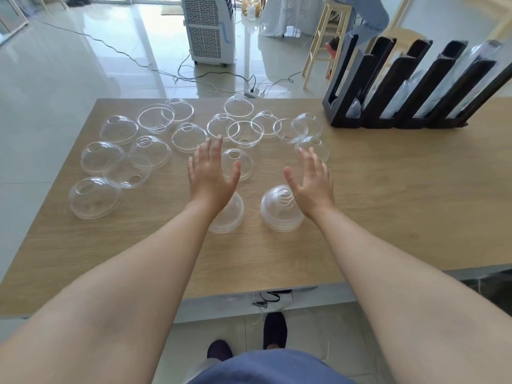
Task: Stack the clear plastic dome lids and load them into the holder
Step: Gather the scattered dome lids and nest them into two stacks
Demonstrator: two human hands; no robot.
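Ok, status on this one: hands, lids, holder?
Left hand and right hand open, holding nothing. Two stacks started, loose lids scattered. Holder far right, path unobstructed.

Air cooler (209, 29) w/ cables (155, 66), wooden stool (325, 37) behind table (388, 203).

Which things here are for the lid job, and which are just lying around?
For the job:
- loose dome lids
- stack of lids
- black holder
- left hand and right hand, both open and holding nothing

Just lying about:
- white fan unit
- wooden stool
- floor cables
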